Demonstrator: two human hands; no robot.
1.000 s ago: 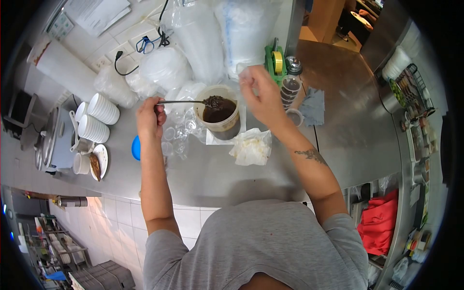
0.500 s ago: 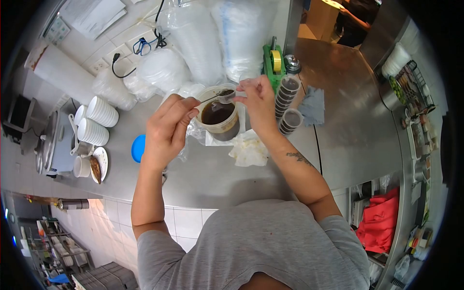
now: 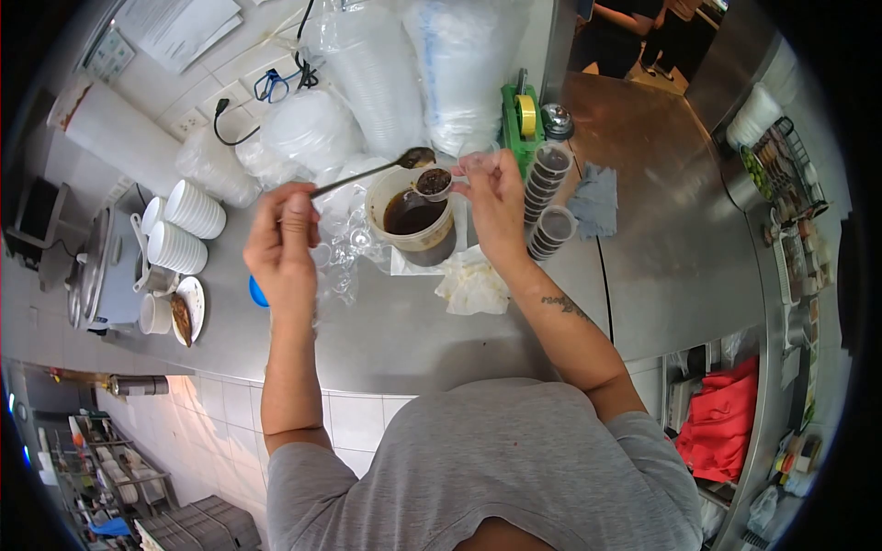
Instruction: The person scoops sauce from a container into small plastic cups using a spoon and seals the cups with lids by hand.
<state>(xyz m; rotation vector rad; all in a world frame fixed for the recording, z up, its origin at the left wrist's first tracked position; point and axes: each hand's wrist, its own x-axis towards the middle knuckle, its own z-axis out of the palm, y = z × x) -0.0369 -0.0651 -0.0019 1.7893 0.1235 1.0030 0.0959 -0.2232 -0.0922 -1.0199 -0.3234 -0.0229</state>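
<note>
Gripped by its handle end, a metal spoon (image 3: 363, 174) is in my left hand (image 3: 283, 241); its dark-smeared bowl is over the far rim of a clear tub. My right hand (image 3: 496, 197) pinches a small clear sauce cup (image 3: 435, 185) with dark, grainy sauce in it, tilted above the tub's right side. The plastic tub (image 3: 424, 241) stands on the steel counter and contains dark brown liquid. A crumpled, stained paper towel (image 3: 470, 283) lies in front of it. Clear plastic lids (image 3: 354, 253) lie in a loose heap left of the tub.
Two stacks of small cups (image 3: 544, 184) stand right of the tub, by a green tape dispenser (image 3: 520, 119) and a grey cloth (image 3: 594, 200). White cup stacks (image 3: 179, 248) and a plate (image 3: 192, 308) are at left. Bagged containers (image 3: 367, 83) line the wall. Other people (image 3: 634, 37) stand beyond the counter.
My left hand has moved left and down, drawing the spoon out of the small cup and back above the tub's far rim. The right hand stays almost in place, its cup now tipped toward me.
</note>
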